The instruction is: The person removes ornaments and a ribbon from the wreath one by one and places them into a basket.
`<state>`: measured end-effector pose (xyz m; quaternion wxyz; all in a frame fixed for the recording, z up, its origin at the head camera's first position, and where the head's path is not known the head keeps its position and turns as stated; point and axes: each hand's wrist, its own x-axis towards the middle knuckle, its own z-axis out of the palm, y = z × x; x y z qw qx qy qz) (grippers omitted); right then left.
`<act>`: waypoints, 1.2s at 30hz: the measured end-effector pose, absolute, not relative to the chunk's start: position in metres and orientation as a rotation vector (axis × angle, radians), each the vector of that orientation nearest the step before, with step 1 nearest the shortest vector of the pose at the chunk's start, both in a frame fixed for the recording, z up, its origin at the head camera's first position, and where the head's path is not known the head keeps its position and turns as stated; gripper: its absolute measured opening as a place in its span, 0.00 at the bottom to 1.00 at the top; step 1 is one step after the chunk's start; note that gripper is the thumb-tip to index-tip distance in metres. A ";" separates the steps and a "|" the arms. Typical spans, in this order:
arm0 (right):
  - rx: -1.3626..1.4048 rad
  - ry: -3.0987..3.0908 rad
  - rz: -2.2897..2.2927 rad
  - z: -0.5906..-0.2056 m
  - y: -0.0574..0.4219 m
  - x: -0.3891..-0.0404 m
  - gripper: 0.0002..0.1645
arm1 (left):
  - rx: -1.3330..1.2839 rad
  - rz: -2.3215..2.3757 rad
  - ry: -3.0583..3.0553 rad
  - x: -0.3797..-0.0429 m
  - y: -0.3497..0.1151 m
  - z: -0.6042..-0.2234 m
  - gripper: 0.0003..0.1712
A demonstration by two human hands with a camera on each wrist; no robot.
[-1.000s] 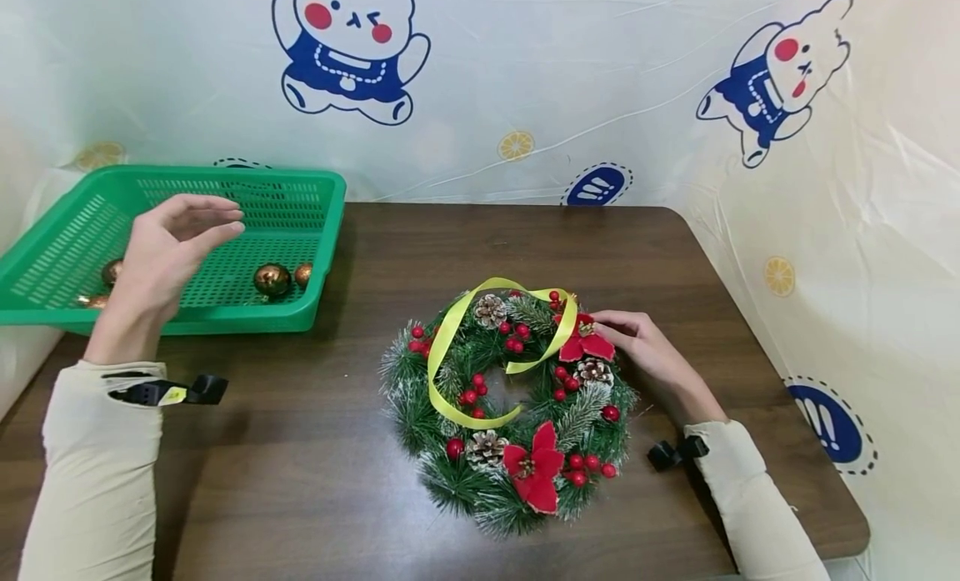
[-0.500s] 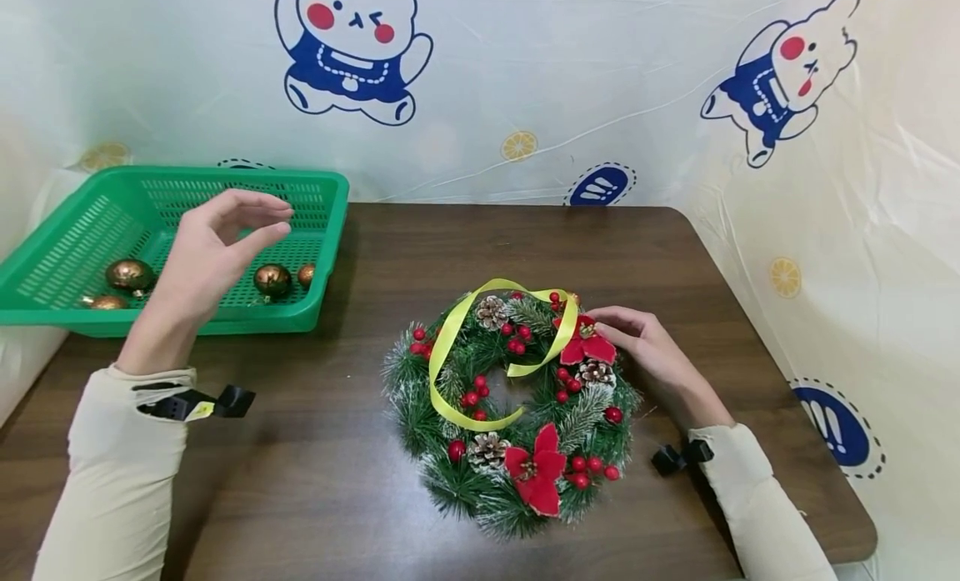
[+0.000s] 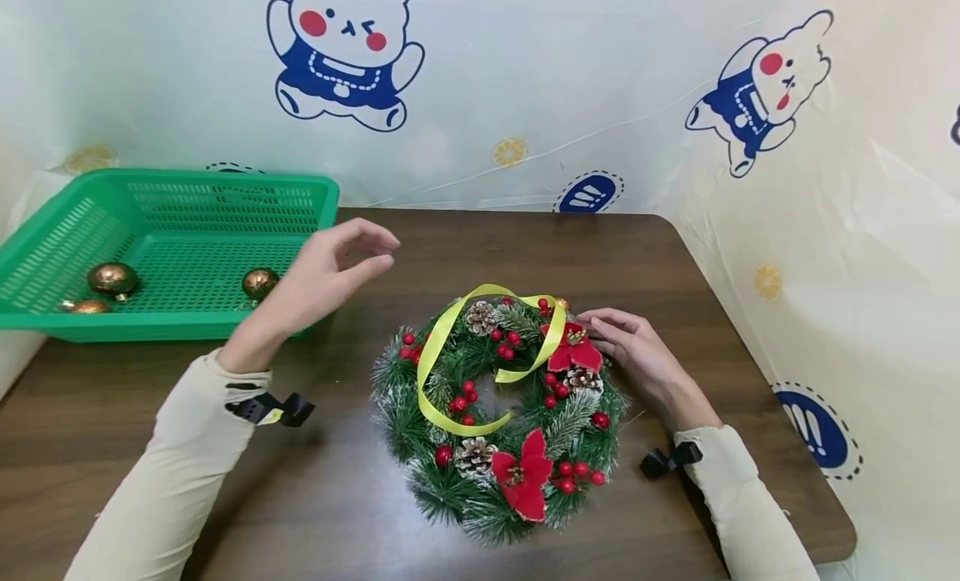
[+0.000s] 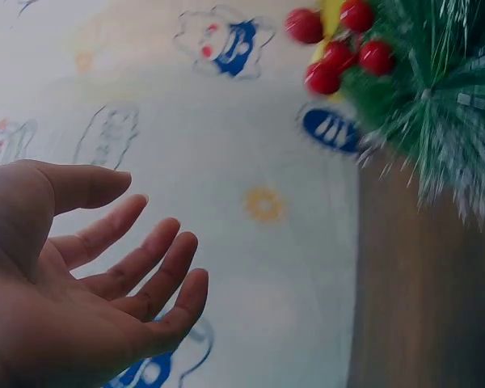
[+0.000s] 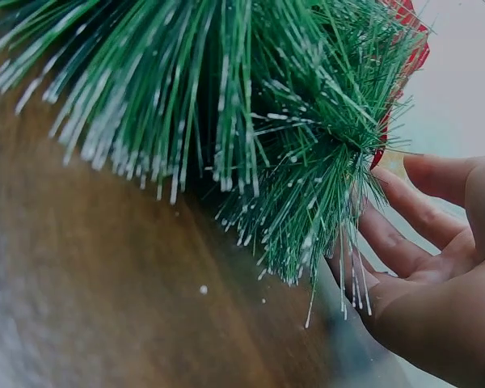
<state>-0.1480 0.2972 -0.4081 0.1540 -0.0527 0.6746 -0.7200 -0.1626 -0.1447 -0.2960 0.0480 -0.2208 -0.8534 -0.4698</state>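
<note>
A green Christmas wreath [image 3: 442, 489] lies on the wooden table, decorated with red berries [image 3: 573, 473], pinecones [image 3: 476, 454] and red poinsettia flowers [image 3: 530, 476]. Across its upper part a loose yellow ribbon [image 3: 430, 398] curves, its ends reaching the centre hole. My left hand [image 3: 315, 277] hangs in the air between the basket and the wreath, fingers relaxed and thumb apart, holding nothing. At the wreath's right edge is my right hand [image 3: 651, 366], its relaxed fingers by the upper poinsettia; the right wrist view shows needles [image 5: 307, 210] partly covering the fingertips [image 5: 388, 234].
A green plastic basket [image 3: 187, 324] stands at the back left. Inside are bronze baubles, one large [image 3: 112, 278] at its left and another [image 3: 259, 284] at its right. A patterned plastic sheet [image 3: 465, 81] hangs behind the table [image 3: 480, 239].
My left hand has moved right, from over the basket toward the wreath, still empty. My right hand has stayed at the wreath's right edge, its thumb shifting slightly off the poinsettia.
</note>
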 end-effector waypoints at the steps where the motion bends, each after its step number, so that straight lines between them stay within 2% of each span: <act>1: -0.156 1.924 -2.065 -0.409 0.297 -0.148 0.24 | -0.709 -1.438 -2.609 -0.166 -0.138 -0.298 0.14; 21: -0.238 2.078 -1.890 -0.414 0.294 -0.145 0.23 | -1.005 -1.826 -2.745 -0.238 -0.062 -0.313 0.13; 30: -0.262 2.129 -1.835 -0.415 0.296 -0.148 0.23 | -1.102 -1.423 -2.843 -0.246 -0.026 -0.325 0.10; 36: -0.250 2.136 -1.836 -0.419 0.297 -0.150 0.21 | -1.177 -1.344 -2.908 -0.251 -0.003 -0.325 0.10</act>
